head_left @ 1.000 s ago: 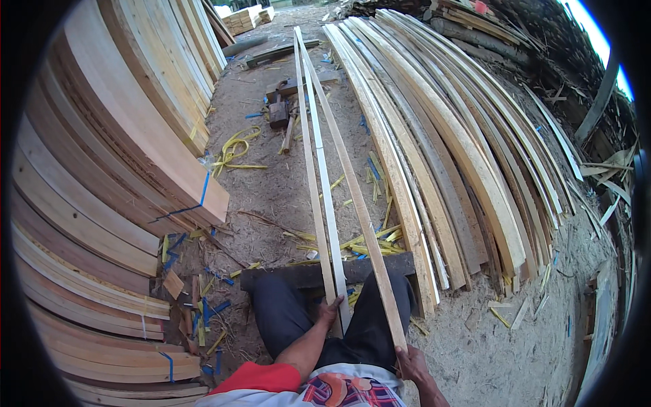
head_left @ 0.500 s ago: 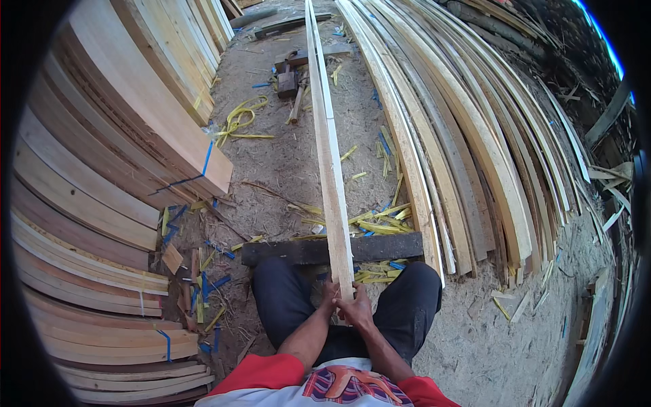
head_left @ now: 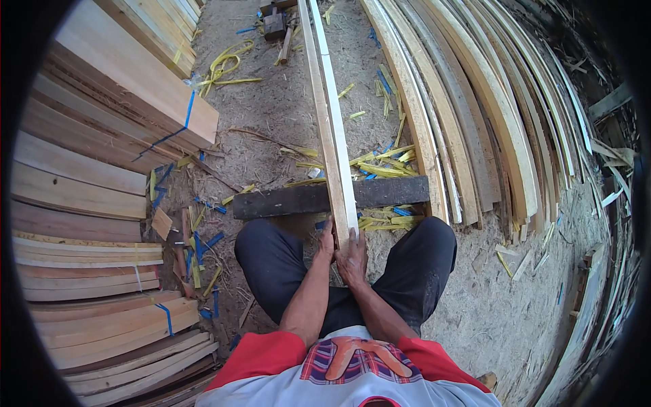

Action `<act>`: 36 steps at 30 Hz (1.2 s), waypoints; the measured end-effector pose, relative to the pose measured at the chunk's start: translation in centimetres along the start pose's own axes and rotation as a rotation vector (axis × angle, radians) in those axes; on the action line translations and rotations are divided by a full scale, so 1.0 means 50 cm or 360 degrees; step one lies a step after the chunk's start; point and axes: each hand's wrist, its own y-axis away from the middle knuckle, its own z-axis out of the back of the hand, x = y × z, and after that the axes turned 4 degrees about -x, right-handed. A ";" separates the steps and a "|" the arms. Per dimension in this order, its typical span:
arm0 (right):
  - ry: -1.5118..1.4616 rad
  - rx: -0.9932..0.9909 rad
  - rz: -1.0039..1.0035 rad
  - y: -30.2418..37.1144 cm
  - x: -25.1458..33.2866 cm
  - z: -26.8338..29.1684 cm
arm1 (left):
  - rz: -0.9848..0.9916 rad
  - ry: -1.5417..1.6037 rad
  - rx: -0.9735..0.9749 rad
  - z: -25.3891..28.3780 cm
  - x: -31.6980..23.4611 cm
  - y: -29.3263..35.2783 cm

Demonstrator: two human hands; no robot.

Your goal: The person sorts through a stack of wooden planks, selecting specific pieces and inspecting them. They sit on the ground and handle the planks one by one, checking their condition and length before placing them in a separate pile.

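Note:
Two long wooden strips (head_left: 331, 152), one tan and one paler, run side by side away from my lap. Near their close end they rest across a dark timber block (head_left: 281, 200). My left hand (head_left: 327, 239) presses along the left side of the strips, its fingers pointing forward. Over the near end lies my right hand (head_left: 352, 260), closed around the right side and top. Both hands sit between my bent knees, and the undersides of the fingers are hidden.
Stacked planks (head_left: 81, 180) line the left, some bound with blue strap (head_left: 188, 112). Long boards (head_left: 468, 115) lie side by side on the right. Yellow strapping scraps (head_left: 380, 168) litter the sandy ground. Farther off are a dark block-like tool (head_left: 274, 27) and a yellow strap coil (head_left: 224, 64).
My view has tilted down toward my lap. My right hand has shifted from the tip of the strips to over their end, and my left hand's fingers have straightened along the side.

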 end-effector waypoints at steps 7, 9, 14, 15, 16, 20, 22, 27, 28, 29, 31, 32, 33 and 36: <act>-0.0115 0.0188 -0.0303 -0.010 -0.007 0.006 | -0.0912 -0.1576 -0.0353 -0.120 -0.081 0.036; -0.0283 0.0133 -0.0409 0.020 -0.010 0.023 | -0.0923 -0.1596 -0.0463 -0.126 -0.064 0.040; -0.1355 0.0239 -0.2405 0.067 -0.001 0.088 | -0.0956 -0.1665 -0.0465 -0.123 -0.062 0.039; -0.1629 0.0129 -0.2489 0.074 -0.014 0.071 | -0.0930 -0.1660 -0.0469 -0.123 -0.063 0.039; -0.1919 0.0006 -0.2569 0.092 -0.025 0.049 | -0.0940 -0.1665 -0.0463 -0.129 -0.067 0.046; -0.2290 -0.0083 -0.2698 0.086 -0.027 0.046 | -0.0960 -0.1759 -0.0510 -0.130 -0.075 0.062; -0.2351 -0.0009 -0.2630 0.090 -0.042 0.041 | -0.0912 -0.1818 -0.0541 -0.138 -0.075 0.086; -0.2362 -0.0053 -0.2546 0.093 -0.032 0.037 | -0.0851 -0.1894 -0.0604 -0.111 -0.036 0.095; -0.2297 -0.0053 -0.2606 0.081 -0.016 0.047 | -0.0887 -0.1927 -0.0612 -0.106 -0.032 0.090; -0.2226 -0.0081 -0.2652 0.062 0.004 0.073 | -0.0928 -0.1945 -0.0596 -0.119 -0.032 0.089; -0.2281 -0.0003 -0.2607 0.080 -0.012 0.065 | -0.0924 -0.1948 -0.0652 -0.128 -0.030 0.100; -0.2244 0.0050 -0.2689 0.085 -0.023 0.052 | -0.0981 -0.1914 -0.0625 -0.127 -0.026 0.095; -0.2408 0.0144 -0.2582 0.083 -0.009 0.084 | -0.0844 -0.1938 -0.0734 -0.135 -0.025 0.097; -0.2149 0.0742 -0.2139 -0.002 0.034 0.315 | -0.0918 -0.1997 -0.0747 -0.145 -0.020 0.100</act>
